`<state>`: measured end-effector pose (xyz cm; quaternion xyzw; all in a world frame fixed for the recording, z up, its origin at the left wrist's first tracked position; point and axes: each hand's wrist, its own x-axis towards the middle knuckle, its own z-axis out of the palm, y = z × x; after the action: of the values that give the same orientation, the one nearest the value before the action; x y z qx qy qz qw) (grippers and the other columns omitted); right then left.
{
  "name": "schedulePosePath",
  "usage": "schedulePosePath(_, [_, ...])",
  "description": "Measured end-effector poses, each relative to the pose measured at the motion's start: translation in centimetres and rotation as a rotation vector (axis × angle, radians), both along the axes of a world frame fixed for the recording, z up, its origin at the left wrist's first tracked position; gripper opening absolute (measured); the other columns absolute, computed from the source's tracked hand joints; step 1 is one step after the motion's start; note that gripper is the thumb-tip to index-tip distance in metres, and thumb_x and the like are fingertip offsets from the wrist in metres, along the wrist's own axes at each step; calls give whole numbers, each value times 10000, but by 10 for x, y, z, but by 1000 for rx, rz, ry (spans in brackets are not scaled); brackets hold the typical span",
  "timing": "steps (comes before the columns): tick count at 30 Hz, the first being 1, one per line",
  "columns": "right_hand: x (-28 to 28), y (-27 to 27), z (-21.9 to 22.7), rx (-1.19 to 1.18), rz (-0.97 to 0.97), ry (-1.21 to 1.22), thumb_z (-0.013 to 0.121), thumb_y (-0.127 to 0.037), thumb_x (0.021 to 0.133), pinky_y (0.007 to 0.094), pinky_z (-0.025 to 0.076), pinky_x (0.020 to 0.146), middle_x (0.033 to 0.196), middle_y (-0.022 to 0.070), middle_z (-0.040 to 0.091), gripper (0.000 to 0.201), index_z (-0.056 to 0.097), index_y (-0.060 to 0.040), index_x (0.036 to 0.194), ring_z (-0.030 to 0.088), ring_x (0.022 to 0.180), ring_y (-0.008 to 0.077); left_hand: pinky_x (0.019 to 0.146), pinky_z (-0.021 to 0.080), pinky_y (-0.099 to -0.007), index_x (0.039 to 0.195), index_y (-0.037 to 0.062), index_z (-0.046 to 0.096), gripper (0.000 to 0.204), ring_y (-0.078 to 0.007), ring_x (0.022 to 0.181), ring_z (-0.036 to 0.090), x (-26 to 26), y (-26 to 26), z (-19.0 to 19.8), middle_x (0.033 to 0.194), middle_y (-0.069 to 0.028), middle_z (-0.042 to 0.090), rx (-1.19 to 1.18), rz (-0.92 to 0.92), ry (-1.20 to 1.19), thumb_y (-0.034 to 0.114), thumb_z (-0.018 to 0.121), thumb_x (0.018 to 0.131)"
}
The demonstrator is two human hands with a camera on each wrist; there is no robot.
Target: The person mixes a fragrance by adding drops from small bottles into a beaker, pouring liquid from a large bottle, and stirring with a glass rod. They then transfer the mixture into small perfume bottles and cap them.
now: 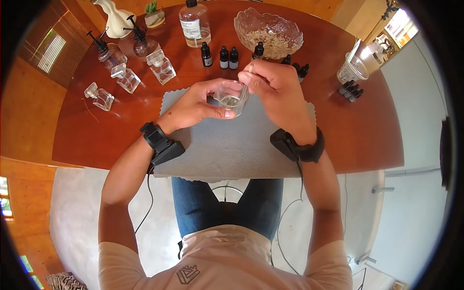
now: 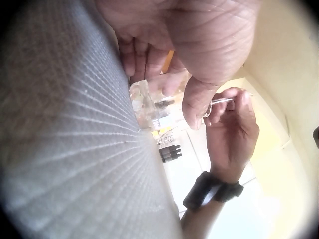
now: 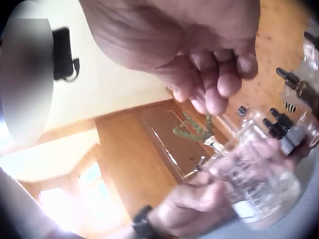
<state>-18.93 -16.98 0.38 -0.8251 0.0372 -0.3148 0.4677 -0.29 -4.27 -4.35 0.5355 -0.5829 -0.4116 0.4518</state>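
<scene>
Over the grey mat [image 1: 227,145], my left hand [image 1: 195,104] grips a small clear glass beaker [image 1: 224,100], thumb on the near side and fingers round the far side. A little clear liquid shows at its bottom. White printed marks run along the beaker [image 3: 249,179] in the right wrist view. Just right of the rim, my right hand [image 1: 280,92] pinches a thin stirring rod [image 2: 223,100] between thumb and fingertips. The rod's lower end points toward the beaker's mouth and is partly hidden by my left thumb [image 2: 197,104] in the left wrist view.
Black dropper bottles [image 1: 224,58] stand behind the hands, near a scalloped glass bowl [image 1: 268,41] and a large labelled bottle [image 1: 194,29]. Square glass bottles [image 1: 162,68] and pump bottles [image 1: 145,44] stand left. A plastic cup [image 1: 352,68] and more droppers [image 1: 351,92] sit right.
</scene>
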Motion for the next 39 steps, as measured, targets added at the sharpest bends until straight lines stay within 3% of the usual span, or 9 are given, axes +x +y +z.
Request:
schedulePosePath(8, [-2,0,5,-38,69,51,607,-117,925,335,425,557,652,126,548,169,639,23,835,508,563,205,1018,468,-339,1377,69,593,645,-157,1154,611,-2,0,1,1235,-40,683,25,6,17,171,870,803])
schedulePosePath(11, [1,0,-1,-56,-121,12,627,-132,928,333,416,550,647,122,545,180,642,21,835,503,563,193,1025,465,-338,1375,67,594,641,-159,1161,608,-2,2,4,1234,-41,682,47,6,47,170,868,805])
schedulePosePath(14, [0,0,-2,77,51,-21,655,-130,926,329,401,541,639,119,536,182,635,19,825,477,564,180,1032,463,-341,1372,55,593,638,-162,1168,605,-2,0,4,1244,-47,676,31,0,23,171,867,808])
schedulePosePath(17, [2,2,0,-23,-136,-44,670,-130,922,338,389,537,635,122,522,187,622,19,821,461,565,192,1035,463,-343,1365,41,593,633,-166,1167,605,-1,1,1,1252,-54,670,-14,9,-12,174,867,810])
schedulePosePath(23, [5,7,-3,-270,-161,-133,674,-98,916,354,384,537,660,135,522,162,609,16,821,452,558,234,1021,468,-337,1363,30,594,632,-173,1153,603,-3,3,5,1235,-57,667,32,18,80,179,867,813])
schedulePosePath(26, [3,9,3,-140,54,-15,662,-85,928,346,389,538,669,135,534,150,616,15,827,457,562,224,1005,475,-333,1370,42,595,634,-175,1147,601,-4,5,5,1234,-63,665,44,13,118,182,866,815])
schedulePosePath(29, [7,10,-2,-144,-118,-131,638,-87,947,323,393,544,663,110,540,159,621,25,835,467,573,171,993,484,-336,1381,65,592,639,-183,1141,604,-1,2,0,1245,-74,661,4,1,64,194,866,818])
schedulePosePath(32, [0,4,4,-47,-2,61,624,-92,961,293,396,555,668,71,546,172,628,35,846,475,603,114,984,493,-344,1373,60,596,641,-192,1146,608,-1,2,-3,1248,-77,661,-9,-10,116,209,871,815])
schedulePosePath(39, [1,9,5,26,-25,30,637,-101,959,273,394,565,671,48,553,173,640,37,855,474,618,94,973,511,-355,1354,56,606,651,-203,1139,616,-1,2,-2,1226,-82,673,-8,-1,92,261,884,802])
